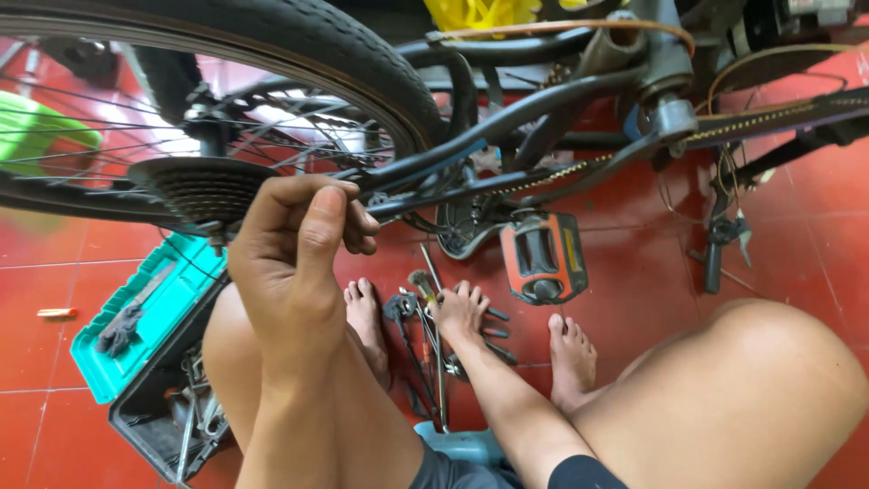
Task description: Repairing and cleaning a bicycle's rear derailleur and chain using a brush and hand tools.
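Head view: left hand [294, 244] raised, fingers pinched shut on the bike frame stay [434, 163] just beside the rear cassette [201, 188]. Stay's long axis runs lower-left to upper-right, toward the crank. Right hand [460, 308] down on the red tile floor [634, 299], fingers spread over scattered hand tools [412, 335], grip unclear. Teal toolbox [154, 335] crowds the left; open floor at right, past the pedal [541, 258].

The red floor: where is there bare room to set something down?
The red floor lies bare left of the teal toolbox, and right of the pedal. It is crowded between the bare feet, where the right hand rests among loose tools.
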